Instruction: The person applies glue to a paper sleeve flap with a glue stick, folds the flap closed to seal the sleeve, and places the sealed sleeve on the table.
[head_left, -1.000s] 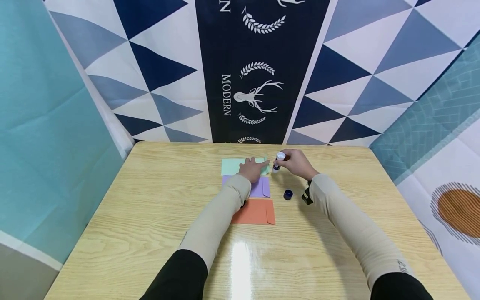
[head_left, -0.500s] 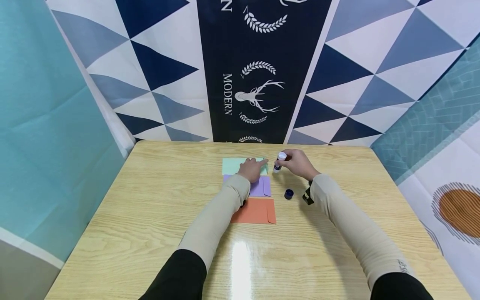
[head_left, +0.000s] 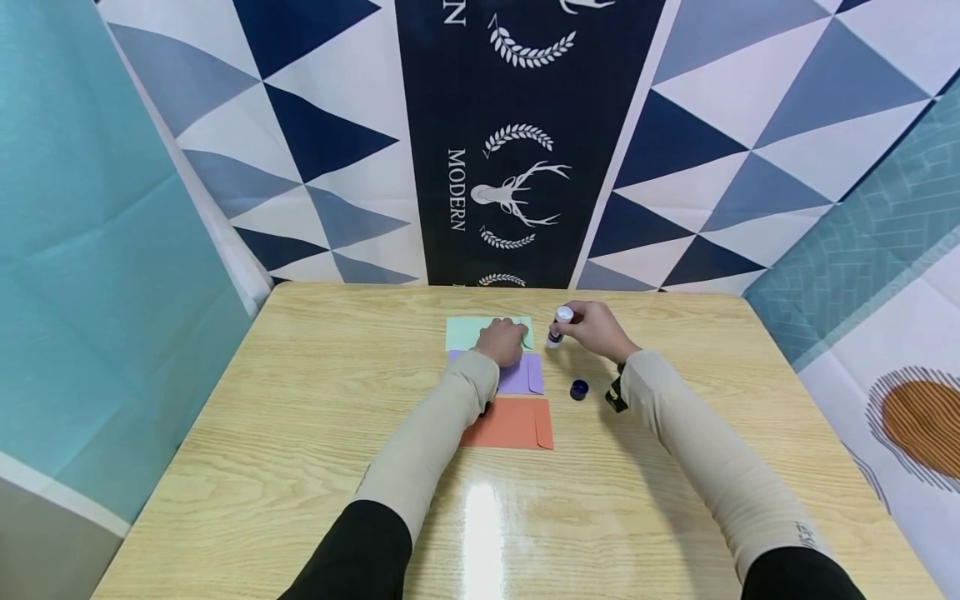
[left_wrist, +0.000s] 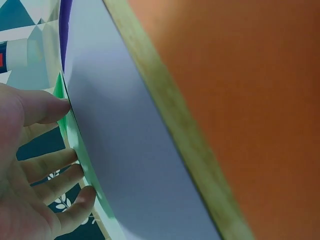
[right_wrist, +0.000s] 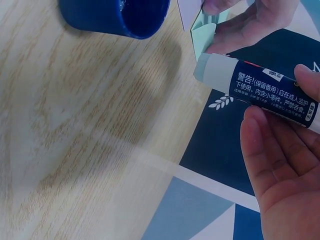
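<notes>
A mint-green envelope (head_left: 461,333) lies farthest back on the table, and my left hand (head_left: 500,342) rests on it. In the left wrist view, that thumb (left_wrist: 47,106) touches the green flap at the envelope's end, while the other fingers lie fairly straight along the green paper. My right hand (head_left: 598,327) grips a glue stick (right_wrist: 270,90) just right of the envelope, its uncapped end tilted downward. The blue glue cap (head_left: 578,389) stands apart on the table, its hollow side showing in the right wrist view. My left wrist partly covers a purple envelope (head_left: 516,379).
An orange envelope (head_left: 510,423) lies nearest me, below the purple one, partly under my left sleeve. All of this is on a wooden table (head_left: 300,417). A patterned cloth (head_left: 337,167) hangs behind the table's far edge.
My left thumb has drawn in from its stretched position, and the green flap has folded inward over the envelope with it. My right hand with the glue stick has stayed nearly still.
</notes>
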